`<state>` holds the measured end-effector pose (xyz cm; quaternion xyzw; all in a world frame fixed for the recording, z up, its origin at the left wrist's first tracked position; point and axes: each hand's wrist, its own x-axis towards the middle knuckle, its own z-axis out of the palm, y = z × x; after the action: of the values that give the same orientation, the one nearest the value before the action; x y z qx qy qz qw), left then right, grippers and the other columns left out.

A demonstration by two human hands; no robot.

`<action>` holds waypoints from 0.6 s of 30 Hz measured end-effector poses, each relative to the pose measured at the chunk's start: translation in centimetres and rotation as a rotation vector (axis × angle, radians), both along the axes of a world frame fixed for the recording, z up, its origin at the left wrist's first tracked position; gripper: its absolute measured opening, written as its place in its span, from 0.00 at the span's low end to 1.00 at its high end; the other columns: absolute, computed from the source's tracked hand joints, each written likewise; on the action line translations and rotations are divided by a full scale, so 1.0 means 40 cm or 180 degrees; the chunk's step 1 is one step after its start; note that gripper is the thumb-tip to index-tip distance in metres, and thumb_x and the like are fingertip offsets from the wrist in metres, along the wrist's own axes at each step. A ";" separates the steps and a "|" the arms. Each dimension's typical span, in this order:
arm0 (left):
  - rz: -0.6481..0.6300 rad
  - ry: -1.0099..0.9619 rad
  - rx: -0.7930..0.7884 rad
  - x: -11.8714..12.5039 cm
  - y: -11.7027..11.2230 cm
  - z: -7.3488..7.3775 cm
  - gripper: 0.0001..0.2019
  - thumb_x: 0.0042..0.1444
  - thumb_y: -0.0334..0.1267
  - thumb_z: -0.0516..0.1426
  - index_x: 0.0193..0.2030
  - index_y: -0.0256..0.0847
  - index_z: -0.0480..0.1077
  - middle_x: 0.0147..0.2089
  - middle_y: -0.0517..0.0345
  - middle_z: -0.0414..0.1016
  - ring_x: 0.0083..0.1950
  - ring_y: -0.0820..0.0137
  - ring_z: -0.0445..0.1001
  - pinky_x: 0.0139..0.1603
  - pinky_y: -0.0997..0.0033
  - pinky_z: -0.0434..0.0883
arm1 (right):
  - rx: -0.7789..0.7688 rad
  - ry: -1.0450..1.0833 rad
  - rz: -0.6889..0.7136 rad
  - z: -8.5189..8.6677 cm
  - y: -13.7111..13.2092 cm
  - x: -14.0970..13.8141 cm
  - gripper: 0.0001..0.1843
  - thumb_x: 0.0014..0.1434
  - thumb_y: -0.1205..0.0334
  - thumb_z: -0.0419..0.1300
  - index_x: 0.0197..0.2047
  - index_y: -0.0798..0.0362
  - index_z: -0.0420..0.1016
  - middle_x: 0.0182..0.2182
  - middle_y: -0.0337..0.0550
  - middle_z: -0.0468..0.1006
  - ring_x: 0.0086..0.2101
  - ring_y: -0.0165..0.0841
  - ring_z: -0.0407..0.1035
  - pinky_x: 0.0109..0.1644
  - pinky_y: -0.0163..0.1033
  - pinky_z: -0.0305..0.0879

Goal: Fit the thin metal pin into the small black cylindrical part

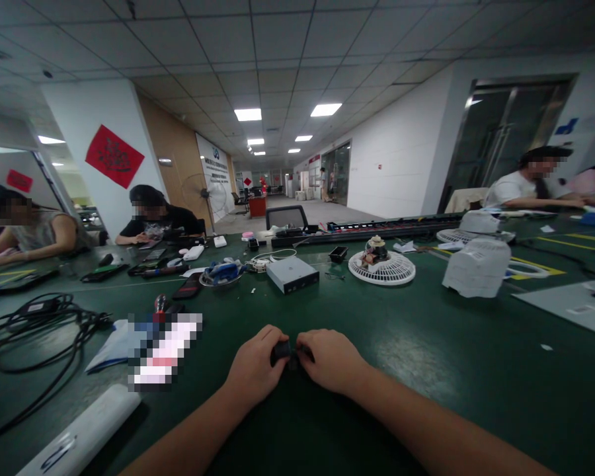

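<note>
My left hand (254,365) and my right hand (330,357) meet just above the green table (426,357), both closed around a small black object (282,350) held between their fingertips. Its shape is mostly hidden by my fingers. Both forearms reach in from the bottom edge.
Beyond my hands lie a grey metal box (292,274), a white fan grille with a motor (381,264), a white fan housing (477,266) and a blue-grey tool (221,272). Black cables (34,324) coil at left; a white bar (84,433) lies near left. People sit at both sides.
</note>
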<state>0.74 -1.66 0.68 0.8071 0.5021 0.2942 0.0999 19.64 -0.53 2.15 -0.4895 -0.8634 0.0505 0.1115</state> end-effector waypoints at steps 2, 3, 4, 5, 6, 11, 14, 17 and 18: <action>0.0159 -0.0040 -0.0010 -0.001 0.004 -0.003 0.11 0.51 0.28 0.59 0.42 0.44 0.69 0.43 0.60 0.72 0.43 0.67 0.72 0.43 0.69 0.67 | 0.0051 0.0030 -0.0242 -0.002 -0.005 -0.004 0.09 0.61 0.61 0.51 0.38 0.50 0.73 0.35 0.44 0.78 0.35 0.37 0.72 0.36 0.39 0.60; 0.0241 -0.0063 -0.0024 -0.003 0.007 -0.004 0.11 0.51 0.28 0.59 0.42 0.44 0.70 0.43 0.59 0.72 0.43 0.67 0.72 0.43 0.69 0.67 | 0.0070 0.0078 -0.0325 -0.001 -0.008 -0.006 0.10 0.61 0.61 0.51 0.39 0.50 0.73 0.35 0.44 0.78 0.35 0.37 0.72 0.36 0.40 0.60; 0.0314 -0.0090 -0.0036 -0.005 0.010 -0.005 0.11 0.51 0.29 0.59 0.42 0.44 0.70 0.43 0.59 0.72 0.43 0.67 0.72 0.43 0.69 0.67 | 0.0084 0.0149 -0.0349 0.000 -0.012 -0.008 0.10 0.62 0.60 0.51 0.40 0.50 0.72 0.35 0.44 0.78 0.35 0.37 0.72 0.36 0.40 0.61; 0.0385 -0.0120 -0.0050 -0.008 0.013 -0.006 0.11 0.51 0.29 0.59 0.42 0.43 0.70 0.43 0.59 0.73 0.43 0.67 0.72 0.44 0.68 0.67 | 0.0097 0.0243 -0.0323 0.002 -0.015 -0.010 0.10 0.62 0.58 0.52 0.41 0.49 0.72 0.36 0.43 0.77 0.36 0.37 0.72 0.37 0.40 0.61; 0.0459 -0.0155 -0.0069 -0.011 0.016 -0.007 0.11 0.51 0.29 0.59 0.42 0.43 0.70 0.43 0.58 0.73 0.43 0.67 0.72 0.44 0.68 0.67 | 0.0103 0.0341 -0.0252 0.003 -0.018 -0.012 0.11 0.62 0.55 0.53 0.43 0.48 0.72 0.37 0.42 0.77 0.36 0.37 0.72 0.37 0.40 0.62; 0.0767 -0.0251 -0.0116 -0.020 0.026 -0.011 0.11 0.51 0.30 0.59 0.43 0.42 0.70 0.43 0.57 0.74 0.45 0.65 0.72 0.47 0.65 0.67 | -0.0116 0.0339 0.0231 -0.005 -0.018 -0.025 0.17 0.58 0.46 0.58 0.47 0.44 0.76 0.44 0.41 0.75 0.38 0.36 0.72 0.39 0.40 0.65; 0.0776 -0.0295 -0.0161 -0.020 0.027 -0.013 0.11 0.51 0.30 0.59 0.43 0.42 0.70 0.43 0.57 0.74 0.45 0.64 0.72 0.47 0.65 0.67 | -0.0276 0.0320 0.0265 -0.010 -0.009 -0.024 0.13 0.58 0.51 0.60 0.44 0.45 0.78 0.42 0.41 0.76 0.39 0.36 0.72 0.42 0.39 0.65; 0.0699 -0.0315 -0.0216 -0.019 0.027 -0.011 0.12 0.52 0.32 0.59 0.44 0.42 0.71 0.45 0.57 0.74 0.46 0.64 0.72 0.48 0.64 0.68 | -0.0278 0.0591 0.0184 -0.003 -0.004 -0.015 0.11 0.57 0.56 0.62 0.44 0.46 0.78 0.41 0.40 0.78 0.41 0.36 0.72 0.44 0.40 0.66; 0.0667 -0.0310 -0.0226 -0.018 0.026 -0.009 0.12 0.52 0.32 0.59 0.45 0.42 0.71 0.45 0.57 0.74 0.46 0.64 0.72 0.49 0.64 0.68 | -0.0237 0.0704 0.0152 0.000 -0.004 -0.011 0.12 0.58 0.58 0.60 0.45 0.46 0.78 0.42 0.40 0.78 0.41 0.36 0.72 0.45 0.40 0.66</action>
<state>0.02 -0.60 0.31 0.7309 0.5883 0.3240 0.1214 19.20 -0.67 2.15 -0.4640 -0.8547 0.1388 0.1866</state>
